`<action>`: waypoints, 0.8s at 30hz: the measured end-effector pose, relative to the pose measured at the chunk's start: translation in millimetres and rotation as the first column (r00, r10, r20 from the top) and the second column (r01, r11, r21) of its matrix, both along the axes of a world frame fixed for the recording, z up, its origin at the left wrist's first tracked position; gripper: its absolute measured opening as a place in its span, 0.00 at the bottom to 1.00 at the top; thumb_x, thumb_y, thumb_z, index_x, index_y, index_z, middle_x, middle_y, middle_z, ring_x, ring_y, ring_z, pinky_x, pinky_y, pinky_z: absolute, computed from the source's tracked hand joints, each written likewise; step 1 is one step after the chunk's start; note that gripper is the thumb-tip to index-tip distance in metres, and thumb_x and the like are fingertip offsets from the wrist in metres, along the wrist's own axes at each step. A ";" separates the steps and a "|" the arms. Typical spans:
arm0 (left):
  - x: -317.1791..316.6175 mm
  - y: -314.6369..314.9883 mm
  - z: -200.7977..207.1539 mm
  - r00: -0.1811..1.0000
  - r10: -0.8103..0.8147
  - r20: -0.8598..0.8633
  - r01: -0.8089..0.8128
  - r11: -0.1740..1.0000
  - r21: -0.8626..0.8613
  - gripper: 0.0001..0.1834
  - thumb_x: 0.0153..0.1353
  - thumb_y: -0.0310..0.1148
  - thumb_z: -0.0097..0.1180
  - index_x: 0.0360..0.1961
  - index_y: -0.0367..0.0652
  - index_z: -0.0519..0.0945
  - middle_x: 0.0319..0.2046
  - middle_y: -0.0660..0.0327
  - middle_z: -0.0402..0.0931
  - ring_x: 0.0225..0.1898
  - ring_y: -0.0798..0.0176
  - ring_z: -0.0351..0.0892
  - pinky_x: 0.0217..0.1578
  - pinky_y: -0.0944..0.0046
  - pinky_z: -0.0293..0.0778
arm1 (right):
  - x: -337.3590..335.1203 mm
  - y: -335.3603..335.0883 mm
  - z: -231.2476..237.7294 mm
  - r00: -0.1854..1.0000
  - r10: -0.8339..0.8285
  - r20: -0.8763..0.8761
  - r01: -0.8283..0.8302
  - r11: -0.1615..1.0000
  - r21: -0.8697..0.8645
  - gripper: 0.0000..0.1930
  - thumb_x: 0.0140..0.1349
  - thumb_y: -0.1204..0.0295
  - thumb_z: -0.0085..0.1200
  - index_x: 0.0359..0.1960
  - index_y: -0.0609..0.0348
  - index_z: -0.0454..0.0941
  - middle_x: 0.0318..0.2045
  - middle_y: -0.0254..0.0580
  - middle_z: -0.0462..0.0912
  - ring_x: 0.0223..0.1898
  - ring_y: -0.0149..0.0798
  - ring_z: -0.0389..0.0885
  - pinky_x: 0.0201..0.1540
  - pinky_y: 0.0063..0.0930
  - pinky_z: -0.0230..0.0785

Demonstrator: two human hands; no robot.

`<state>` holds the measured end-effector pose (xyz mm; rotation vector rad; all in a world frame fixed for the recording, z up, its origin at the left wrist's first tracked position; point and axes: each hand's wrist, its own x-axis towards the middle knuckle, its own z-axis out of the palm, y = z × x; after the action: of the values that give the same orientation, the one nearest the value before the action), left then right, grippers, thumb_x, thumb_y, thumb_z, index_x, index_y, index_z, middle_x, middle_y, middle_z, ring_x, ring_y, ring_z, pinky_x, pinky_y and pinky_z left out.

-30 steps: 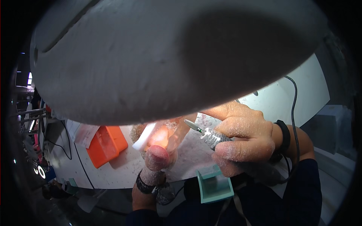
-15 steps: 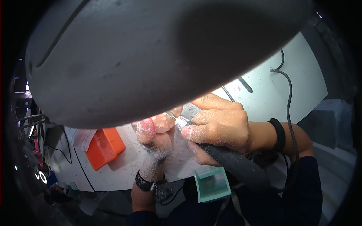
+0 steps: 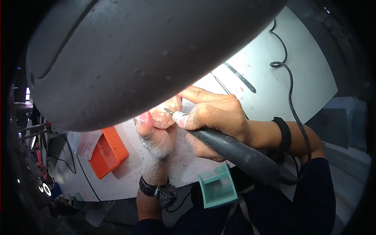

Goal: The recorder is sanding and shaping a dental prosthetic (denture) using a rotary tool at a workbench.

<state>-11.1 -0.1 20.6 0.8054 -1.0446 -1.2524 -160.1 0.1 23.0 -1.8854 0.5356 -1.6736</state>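
My right hand [image 3: 219, 117] grips a dark grey rotary handpiece [image 3: 239, 150] like a pen. A thin metal bit [image 3: 168, 111] sticks out of its dusty front end. The bit points at a pale pinkish, lumpy piece [image 3: 161, 118] held in my left hand [image 3: 150, 137]; whether it touches is too small to tell. White dust coats both hands. The lamp-like grey housing overhead hides part of my left fingers and perhaps some of the piece, whose kind I cannot make out.
A big grey housing [image 3: 137, 58] covers the upper view. An orange tray [image 3: 109, 152] with papers [image 3: 84, 143] lies left. A teal open box [image 3: 218, 187] sits at the table's front edge. Slim dark tools [image 3: 241, 77] and a black cord [image 3: 289, 74] are at the right.
Both hands, with the handpiece and the pinkish piece, appear slightly higher and further left. The housing's right edge has shifted left in view, baring more of the slim tools and cord.
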 end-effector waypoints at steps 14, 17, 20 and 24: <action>27.6 -7.8 -20.7 0.969 -0.227 -0.093 0.224 0.974 -0.040 0.35 0.65 0.54 0.41 0.61 0.34 0.62 0.52 0.50 0.70 0.57 0.57 0.70 0.58 0.55 0.66 | -3.3 -11.5 -3.0 0.996 -0.065 -0.064 0.051 0.980 -0.195 0.15 0.43 0.82 0.56 0.37 0.63 0.73 0.28 0.50 0.79 0.24 0.38 0.79 0.26 0.26 0.72; 27.0 -8.8 -26.7 0.951 -0.279 -0.133 0.273 0.960 -0.064 0.34 0.66 0.53 0.41 0.61 0.34 0.62 0.52 0.50 0.70 0.56 0.58 0.70 0.58 0.56 0.66 | -7.5 -15.9 0.0 0.997 0.011 -0.072 -0.022 0.988 -0.155 0.15 0.44 0.83 0.56 0.36 0.64 0.74 0.24 0.46 0.79 0.21 0.36 0.79 0.24 0.25 0.72; 37.9 -10.1 -29.9 0.925 -0.336 -0.177 0.324 0.941 -0.095 0.33 0.67 0.51 0.41 0.61 0.33 0.62 0.52 0.50 0.71 0.56 0.59 0.70 0.58 0.56 0.67 | -8.5 -13.6 0.0 0.997 0.022 -0.078 -0.032 0.991 -0.129 0.14 0.42 0.83 0.56 0.35 0.65 0.74 0.27 0.51 0.79 0.26 0.41 0.80 0.29 0.29 0.73; 41.0 -14.3 -36.3 0.876 -0.419 -0.238 0.396 0.907 -0.143 0.32 0.69 0.49 0.41 0.62 0.32 0.62 0.51 0.51 0.71 0.56 0.60 0.71 0.58 0.57 0.67 | -10.1 -8.8 1.2 0.995 0.029 -0.093 -0.036 0.997 -0.071 0.14 0.39 0.82 0.56 0.33 0.66 0.75 0.34 0.59 0.79 0.34 0.50 0.81 0.40 0.36 0.73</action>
<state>29.9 -14.4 -15.7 0.3375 -1.0748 -1.6080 -170.2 -8.7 24.2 -2.0206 0.4835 -1.6115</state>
